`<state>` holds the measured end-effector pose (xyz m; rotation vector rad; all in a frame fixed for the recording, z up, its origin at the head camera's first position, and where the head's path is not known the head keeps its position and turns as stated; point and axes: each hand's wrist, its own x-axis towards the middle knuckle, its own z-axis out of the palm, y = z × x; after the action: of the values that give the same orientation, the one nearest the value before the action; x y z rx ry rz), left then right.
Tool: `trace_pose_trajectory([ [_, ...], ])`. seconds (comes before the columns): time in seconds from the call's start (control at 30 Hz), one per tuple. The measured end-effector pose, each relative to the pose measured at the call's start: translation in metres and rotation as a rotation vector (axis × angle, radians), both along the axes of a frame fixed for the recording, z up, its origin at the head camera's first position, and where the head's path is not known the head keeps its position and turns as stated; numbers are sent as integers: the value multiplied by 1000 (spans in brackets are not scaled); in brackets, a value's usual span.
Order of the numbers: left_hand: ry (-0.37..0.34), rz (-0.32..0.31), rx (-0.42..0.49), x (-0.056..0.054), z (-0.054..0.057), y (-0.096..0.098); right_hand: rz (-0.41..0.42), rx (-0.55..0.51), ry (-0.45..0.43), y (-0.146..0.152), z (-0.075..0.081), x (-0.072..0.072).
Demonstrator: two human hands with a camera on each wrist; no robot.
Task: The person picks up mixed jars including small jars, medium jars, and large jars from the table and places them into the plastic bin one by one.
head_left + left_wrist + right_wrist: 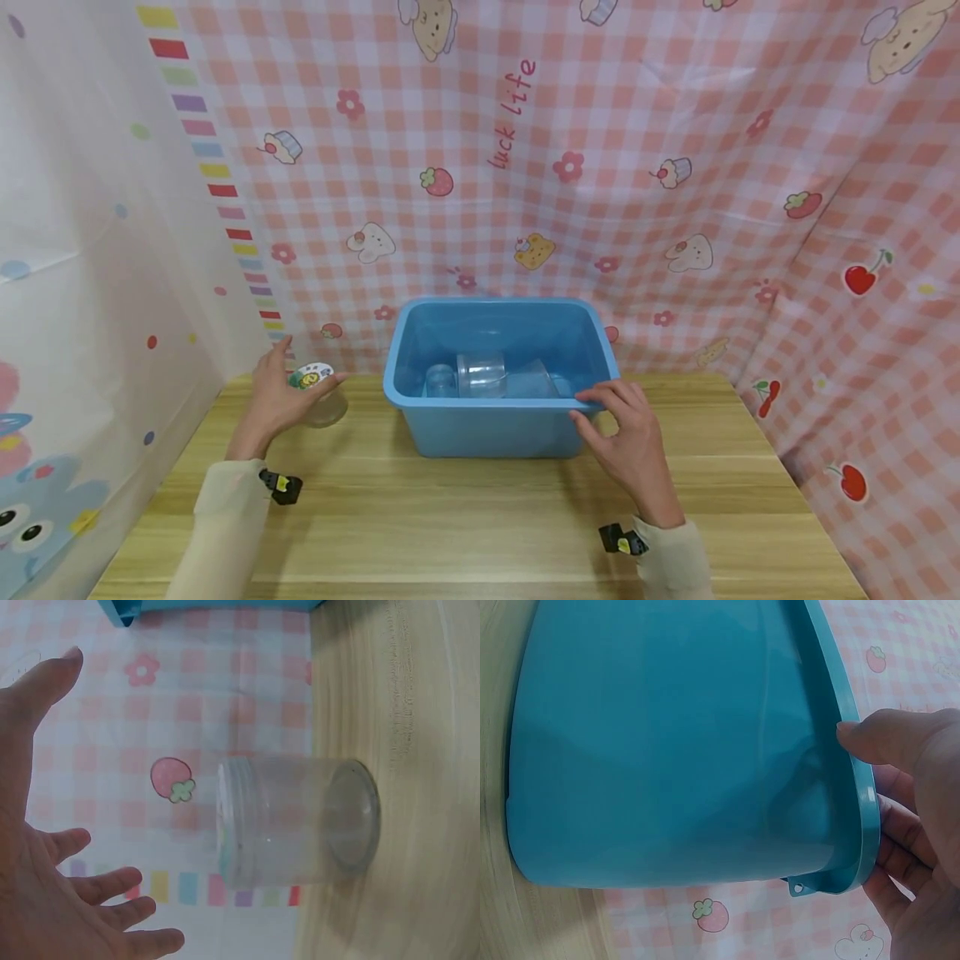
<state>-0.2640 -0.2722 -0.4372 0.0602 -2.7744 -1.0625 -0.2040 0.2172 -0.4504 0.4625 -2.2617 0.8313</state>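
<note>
A clear plastic jar (327, 411) with a printed lid stands upright on the left of the table. Around its upper part, seen from the head, is my left hand (276, 402), thumb and fingers spread wide. The left wrist view has a gap between this hand and the jar (300, 821). My right hand (632, 437) grips the front right rim of a blue plastic bin (495, 429). In the right wrist view the thumb lies on the outer side of the rim (866, 799), with fingers over the other side. Inside the bin lie several clear containers (482, 375), partly hidden by the front wall.
The wooden table (450, 525) ends against a pink checked cloth (495, 208) hanging behind the bin. More printed cloth (97, 250) hangs along the left side, and checked cloth with cherries (885, 358) along the right. Each wrist wears a small black camera (285, 487).
</note>
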Motion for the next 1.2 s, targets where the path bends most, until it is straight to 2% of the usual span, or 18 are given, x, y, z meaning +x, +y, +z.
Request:
trace_pose_trajectory([
  [0.3, -59, 24, 148, -4, -12, -11, -5, -4, -7, 0, 1, 1],
  [0.43, -107, 31, 202, -5, -17, -14, -5, -3, -6, 0, 1, 1],
  [0.8, -207, 60, 268, -9, -37, -21, -2, 0, 2, 0, 1, 2],
  [1.2, -199, 54, 316, -11, -57, -25, 4, 0, 1, -1, 1, 1],
])
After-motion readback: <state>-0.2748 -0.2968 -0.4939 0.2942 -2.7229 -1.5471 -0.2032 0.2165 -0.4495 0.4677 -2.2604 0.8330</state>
